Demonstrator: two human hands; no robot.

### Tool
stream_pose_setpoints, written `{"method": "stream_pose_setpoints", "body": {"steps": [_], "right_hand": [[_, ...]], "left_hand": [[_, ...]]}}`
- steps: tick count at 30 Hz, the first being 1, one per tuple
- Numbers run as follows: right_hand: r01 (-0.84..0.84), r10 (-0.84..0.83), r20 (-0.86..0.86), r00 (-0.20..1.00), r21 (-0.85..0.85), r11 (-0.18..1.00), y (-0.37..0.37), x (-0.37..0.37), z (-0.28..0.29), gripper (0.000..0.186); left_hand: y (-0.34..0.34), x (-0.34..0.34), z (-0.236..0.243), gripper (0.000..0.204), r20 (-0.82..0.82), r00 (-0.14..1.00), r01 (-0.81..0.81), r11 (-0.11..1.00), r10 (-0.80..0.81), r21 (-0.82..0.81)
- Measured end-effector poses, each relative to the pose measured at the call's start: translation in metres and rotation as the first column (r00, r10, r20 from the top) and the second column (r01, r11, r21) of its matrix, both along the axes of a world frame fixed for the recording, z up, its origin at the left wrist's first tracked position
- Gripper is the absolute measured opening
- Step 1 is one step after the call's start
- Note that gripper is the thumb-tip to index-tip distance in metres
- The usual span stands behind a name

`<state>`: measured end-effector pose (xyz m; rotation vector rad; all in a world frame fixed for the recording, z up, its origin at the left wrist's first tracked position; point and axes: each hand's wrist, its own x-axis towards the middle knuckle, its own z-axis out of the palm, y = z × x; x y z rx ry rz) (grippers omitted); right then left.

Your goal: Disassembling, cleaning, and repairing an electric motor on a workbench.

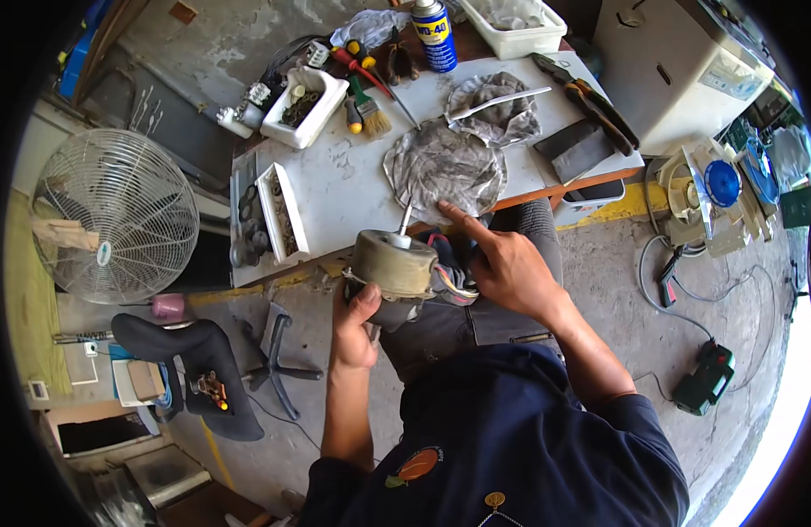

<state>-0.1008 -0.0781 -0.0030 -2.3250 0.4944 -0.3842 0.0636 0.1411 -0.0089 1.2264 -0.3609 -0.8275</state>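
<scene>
A: Left grip (353, 329) is wrapped around the underside of the motor (392, 263), holding it up over the lap with its shaft (405, 215) pointing at the bench (335, 176). Thumb lies on the casing.

B: And the other one?

A: Right grip (511, 272) sits just right of the motor, loose, holding nothing; its forefinger points out toward the bench edge while the other fingers rest on the coloured wires (454, 285) at the motor's side.

B: So which step would you call it?

A: I'd judge it inspection or wire sorting, with the motor off the bench and steadied. A next move would need the left grip to hold firm while the right pinches a single wire.

B: Containers, left to right?

A: Up and left of the left grip, a narrow white tray (278, 211) holds small dark parts, too small to tell. Farther up, a white tub (304, 105) has what looks like screws or chain. Above the right grip, well apart, a white bin (515, 26) holds grey cloth. Right of it, under the bench edge, a box (594, 191) is only partly seen; its contents are hidden.

B: Anything between?

A: Two dirty rags (445, 162) just above the motor, and a spray can (434, 35) beyond them.
</scene>
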Motion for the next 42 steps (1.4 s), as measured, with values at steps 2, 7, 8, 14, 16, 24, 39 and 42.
{"method": "stream_pose_setpoints", "body": {"steps": [2, 7, 8, 14, 16, 24, 39, 42], "right_hand": [[-0.002, 0.002, -0.009, 1.000, 0.012, 1.000, -0.002, -0.003, 0.003, 0.089], [-0.010, 0.011, -0.008, 1.000, 0.089, 0.996, -0.010, -0.009, 0.009, 0.087], [-0.015, 0.016, -0.009, 1.000, 0.118, 0.993, -0.012, -0.010, 0.010, 0.087], [-0.049, 0.051, -0.001, 0.999, 0.225, 0.973, -0.023, -0.010, 0.010, 0.085], [-0.069, 0.069, 0.007, 0.998, 0.243, 0.968, -0.026, -0.010, 0.009, 0.086], [-0.097, 0.086, 0.055, 0.995, 0.273, 0.957, -0.030, -0.010, 0.010, 0.080], [0.076, -0.162, 0.306, 0.938, 0.274, 0.959, -0.023, 0.025, 0.023, 0.022], [0.084, -0.149, 0.250, 0.957, 0.252, 0.964, -0.019, 0.034, 0.032, 0.018]], "left_hand": [[0.000, -0.008, -0.008, 0.065, -0.097, 0.995, -0.018, 0.999, 0.014, -0.042], [-0.012, -0.018, -0.014, 0.062, -0.169, 0.985, 0.013, 0.999, -0.019, -0.039], [-0.012, -0.020, -0.018, 0.062, -0.178, 0.984, 0.008, 0.999, -0.014, -0.033], [-0.016, -0.027, -0.026, 0.062, -0.299, 0.953, 0.029, 0.998, -0.044, -0.053], [-0.019, -0.030, -0.024, 0.061, -0.387, 0.918, 0.058, 0.993, -0.092, -0.100], [-0.025, -0.041, -0.028, 0.059, -0.332, 0.943, -0.003, 1.000, 0.001, -0.005], [-0.043, -0.048, -0.001, 0.054, 0.107, 0.991, -0.101, 0.970, 0.079, 0.221], [-0.045, -0.048, -0.010, 0.055, 0.277, 0.953, -0.148, 0.986, 0.121, 0.079]]}}
